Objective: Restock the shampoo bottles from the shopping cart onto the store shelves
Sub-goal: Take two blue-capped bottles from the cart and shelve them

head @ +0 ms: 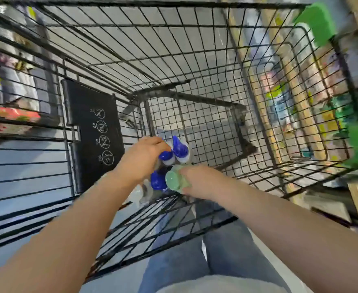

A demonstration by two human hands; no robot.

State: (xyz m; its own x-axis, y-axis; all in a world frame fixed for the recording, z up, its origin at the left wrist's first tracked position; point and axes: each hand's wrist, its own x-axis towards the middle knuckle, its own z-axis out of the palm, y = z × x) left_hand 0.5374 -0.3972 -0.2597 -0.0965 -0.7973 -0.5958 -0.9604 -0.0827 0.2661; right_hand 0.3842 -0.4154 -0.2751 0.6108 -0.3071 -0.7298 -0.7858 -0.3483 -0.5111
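Reaching into the black wire cart (195, 60), we clasped a blue-capped bottle (165, 155) in our left hand (144, 157) and a green-capped bottle (174, 180) in our right hand (203, 182); more blue-capped bottles (180, 148) stood at twelve o'clock of the green one.

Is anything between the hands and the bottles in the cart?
No. The left hand already grips a blue-capped bottle, the right hand a green-capped bottle. Nothing visible lies between them.
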